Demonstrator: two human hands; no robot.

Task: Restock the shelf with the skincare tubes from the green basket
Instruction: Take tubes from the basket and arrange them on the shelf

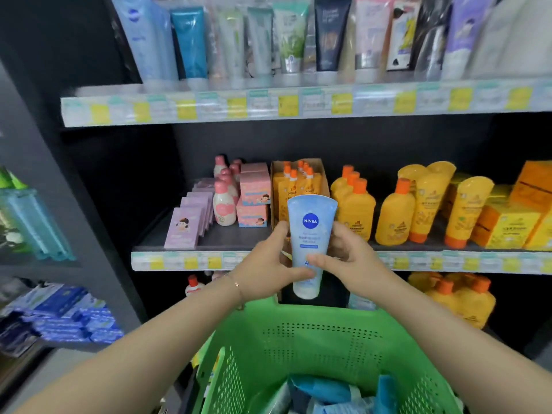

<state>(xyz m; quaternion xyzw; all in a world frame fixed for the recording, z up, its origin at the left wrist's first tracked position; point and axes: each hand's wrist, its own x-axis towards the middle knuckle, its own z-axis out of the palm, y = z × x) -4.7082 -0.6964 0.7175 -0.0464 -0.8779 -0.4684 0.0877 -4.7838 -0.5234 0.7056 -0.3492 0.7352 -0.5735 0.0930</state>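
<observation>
A pale blue Nivea tube [310, 228] stands upright, cap down, in front of the middle shelf [185, 261]. My left hand [268, 264] grips its left side and my right hand [346, 258] grips its right side, thumb across the front. Below my arms sits the green basket [322, 339], with more blue tubes [325, 389] lying in its bottom. On the top shelf [209, 106] stands a row of upright skincare tubes, with matching pale blue tubes [146, 40] at its left end.
The middle shelf carries purple boxes [185, 225], pink bottles [224, 204], pink boxes [254, 195] and many yellow bottles [394, 213] with orange caps. The shelf's left part is bare. Blue packs [65, 315] fill a side rack on the left.
</observation>
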